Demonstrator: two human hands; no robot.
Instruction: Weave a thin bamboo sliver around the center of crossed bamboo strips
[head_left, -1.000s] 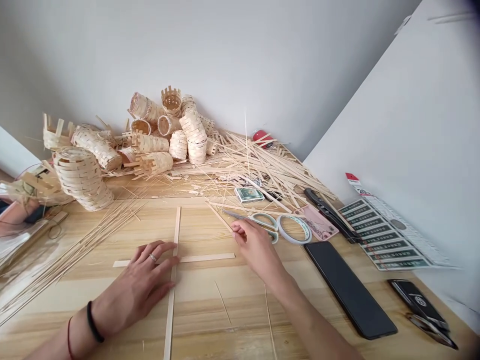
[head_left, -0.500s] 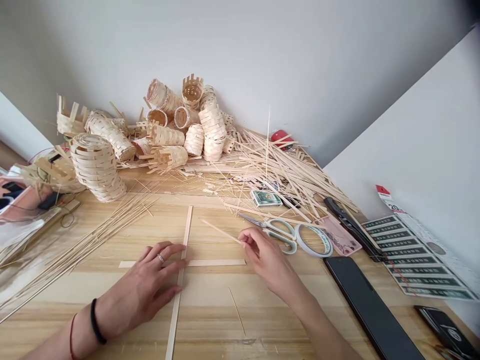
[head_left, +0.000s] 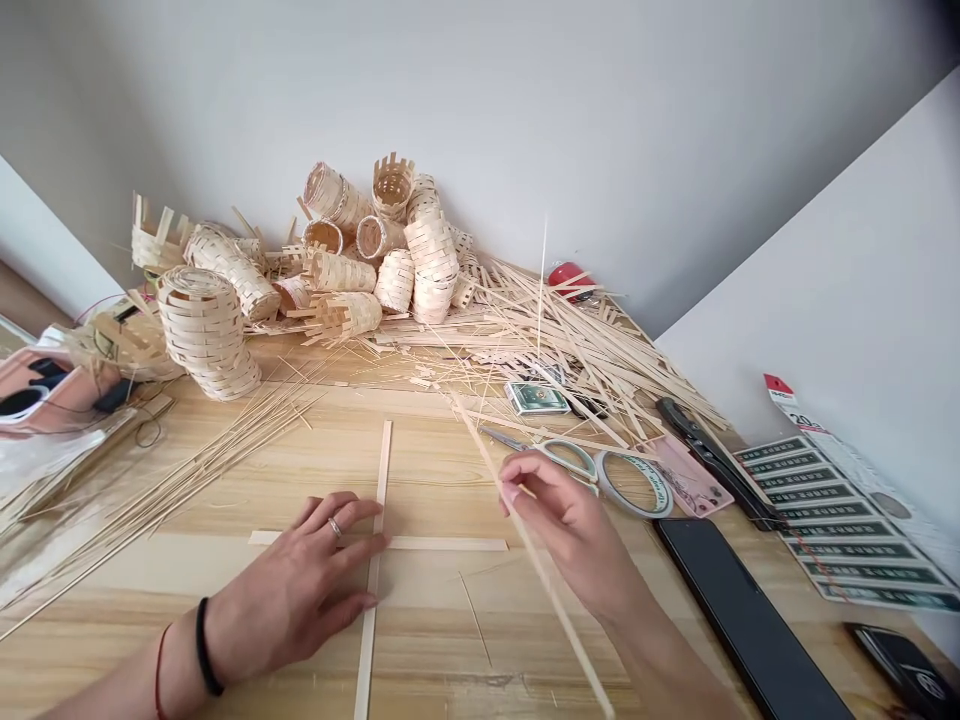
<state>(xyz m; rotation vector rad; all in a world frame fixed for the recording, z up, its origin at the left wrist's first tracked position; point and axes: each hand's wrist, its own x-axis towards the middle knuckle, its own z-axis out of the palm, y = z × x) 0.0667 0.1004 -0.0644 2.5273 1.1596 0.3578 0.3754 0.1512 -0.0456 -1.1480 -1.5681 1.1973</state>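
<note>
Two flat wooden strips lie crossed on the table: an upright strip running away from me and a crosswise strip. My left hand rests over their crossing, fingers spread and fingertips on the upright strip, hiding part of the crosswise one. To the right, my right hand pinches a third narrow wooden strip between thumb and fingers. That strip slants across the view, its near end reaching toward the bottom edge. A thin sliver of wood lies on the table between the hands.
Woven baskets pile up at the back, with a heap of loose strips beside them. Thin sticks lie at left. Scissors, a tape roll, a pink card and a phone are on the right.
The strip in my right hand has swung to a steeper slant, and much more of its length shows below the hand. My left hand stays on the crossed strips; the view has shifted slightly.
</note>
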